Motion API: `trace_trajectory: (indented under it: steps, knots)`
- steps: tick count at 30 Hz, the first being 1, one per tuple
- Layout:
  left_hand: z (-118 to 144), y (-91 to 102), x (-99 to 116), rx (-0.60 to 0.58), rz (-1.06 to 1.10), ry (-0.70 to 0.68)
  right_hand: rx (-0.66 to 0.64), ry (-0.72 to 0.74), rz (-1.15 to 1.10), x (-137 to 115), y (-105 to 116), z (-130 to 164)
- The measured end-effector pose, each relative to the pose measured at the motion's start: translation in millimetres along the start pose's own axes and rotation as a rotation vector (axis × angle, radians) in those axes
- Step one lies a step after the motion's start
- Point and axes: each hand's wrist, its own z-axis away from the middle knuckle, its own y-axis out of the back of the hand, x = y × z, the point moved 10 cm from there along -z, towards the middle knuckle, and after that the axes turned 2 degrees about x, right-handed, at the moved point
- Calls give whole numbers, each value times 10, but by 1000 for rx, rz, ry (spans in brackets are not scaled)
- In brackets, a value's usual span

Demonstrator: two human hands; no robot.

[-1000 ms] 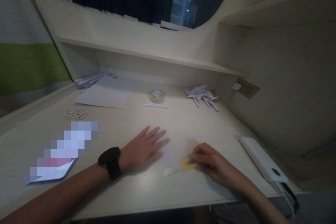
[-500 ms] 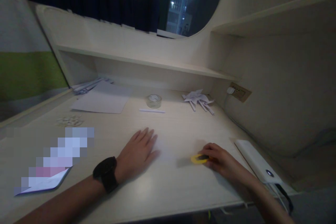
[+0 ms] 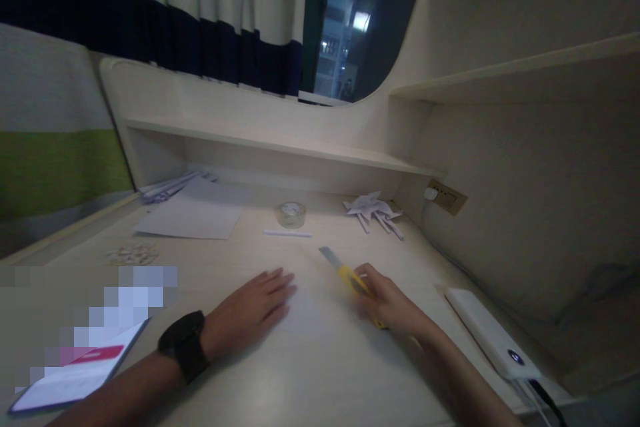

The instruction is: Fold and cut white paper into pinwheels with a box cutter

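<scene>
Dim desk (image 3: 320, 373) by the window: left hand (image 3: 247, 310) is spread flat on a thin, floppy paper sheet (image 3: 307, 313). Just right of it, right hand (image 3: 387, 303) grips a yellow utility knife (image 3: 345, 273), blade out. Light tool, so I'd grip the handle.

The desk (image 3: 310, 373) is pale wood grain and dimly lit. A shelf (image 3: 280, 145) runs along its back panel; a second shelf (image 3: 525, 77) is fixed to the wall right of the desk. A socket (image 3: 447, 197) sits below that second shelf. Behind the desk, a striped curtain (image 3: 165, 27) partly covers a window (image 3: 345, 27) showing lit buildings at night.
</scene>
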Motion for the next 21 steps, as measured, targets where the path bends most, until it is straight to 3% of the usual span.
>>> trace_trajectory:
  steps: [4, 13, 21]
  knots:
    - [33, -42, -10, 21, 16, 6, -74, 12, -212, 25, -78, -90]
    - [62, 25, -96, 15, -27, 108, -30, -12, -264, 198, -7, -13]
    - [90, 107, -120, -23, 72, 161, -11, -75, -407, 214, -15, 13]
